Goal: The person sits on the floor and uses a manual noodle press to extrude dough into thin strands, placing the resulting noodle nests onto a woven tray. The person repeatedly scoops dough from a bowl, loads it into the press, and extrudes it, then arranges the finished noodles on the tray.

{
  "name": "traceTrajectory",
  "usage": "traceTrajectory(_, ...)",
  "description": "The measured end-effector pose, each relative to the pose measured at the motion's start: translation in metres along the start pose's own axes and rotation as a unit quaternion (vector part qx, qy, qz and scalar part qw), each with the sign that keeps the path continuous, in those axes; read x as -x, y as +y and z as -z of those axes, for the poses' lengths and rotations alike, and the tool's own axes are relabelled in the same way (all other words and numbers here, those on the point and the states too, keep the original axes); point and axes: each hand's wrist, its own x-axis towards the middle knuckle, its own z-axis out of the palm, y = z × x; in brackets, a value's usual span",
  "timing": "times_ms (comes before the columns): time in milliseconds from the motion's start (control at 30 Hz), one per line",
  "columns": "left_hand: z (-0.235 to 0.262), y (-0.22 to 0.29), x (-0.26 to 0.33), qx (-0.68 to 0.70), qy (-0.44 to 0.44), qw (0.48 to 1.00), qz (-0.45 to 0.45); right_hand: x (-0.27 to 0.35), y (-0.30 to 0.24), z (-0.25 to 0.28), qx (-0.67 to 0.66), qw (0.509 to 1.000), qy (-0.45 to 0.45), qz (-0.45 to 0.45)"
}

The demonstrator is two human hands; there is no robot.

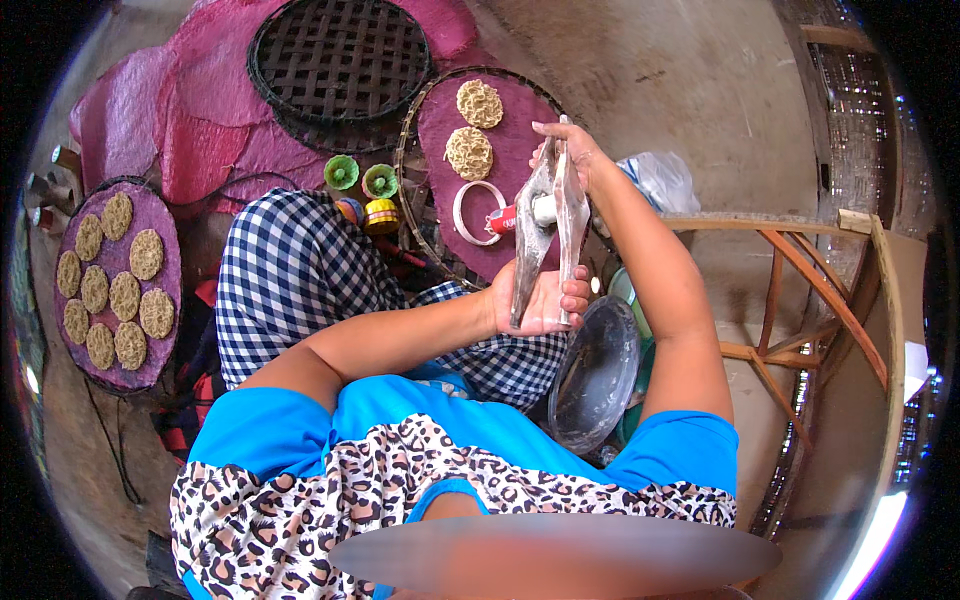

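A hand-held noodle press [572, 215] with two long, pale, worn handles is held above the right part of a purple-covered round tray [430, 130]. A red cylinder [503, 220] sticks out to its left, and a white plug shows between the handles. My left hand [535, 297] is wrapped round the near ends of the handles. Round the far ends closes my right hand [580, 150]. Beside the cylinder a pale ring [480, 212] lies on the purple cloth. Two round nests of noodle strands [468, 153] lie farther off on it.
Another purple-covered tray [112, 348] at the left bears several noodle nests. Black woven trays [340, 75] stand at the back. Green fluted cups [380, 181] and a yellow tub [381, 217] sit by my knee. A grey basin [596, 375] and wooden frame [820, 290] are to the right.
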Motion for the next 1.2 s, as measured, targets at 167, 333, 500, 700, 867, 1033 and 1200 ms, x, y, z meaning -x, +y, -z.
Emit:
traceTrajectory(167,-0.001,-0.008,0.007,0.03,0.043,0.999,-0.005,0.0,0.012,-0.011,0.015,1.0,-0.007,0.022)
traceTrajectory(333,-0.009,-0.004,0.016,-0.048,0.104,0.993,-0.032,-0.004,0.007,-0.026,-0.016,0.998,-0.056,0.028)
traceTrajectory(500,-0.015,0.019,0.012,-0.1,0.172,0.979,-0.038,-0.012,-0.01,-0.026,-0.035,0.996,-0.049,0.071)
traceTrajectory(700,-0.001,0.029,-0.001,-0.108,0.225,0.968,-0.028,-0.02,-0.004,-0.001,-0.004,0.994,0.012,0.104)
traceTrajectory(867,0.011,0.017,-0.002,-0.102,0.251,0.963,-0.01,-0.013,0.013,0.013,-0.015,0.996,0.056,0.071)
traceTrajectory(1033,0.009,-0.005,0.003,-0.11,0.291,0.95,-0.036,-0.001,0.029,0.001,0.015,0.993,0.074,0.091)
traceTrajectory(1200,-0.006,-0.007,0.009,-0.181,0.385,0.901,-0.085,0.005,0.021,-0.013,-0.002,0.993,0.033,0.111)
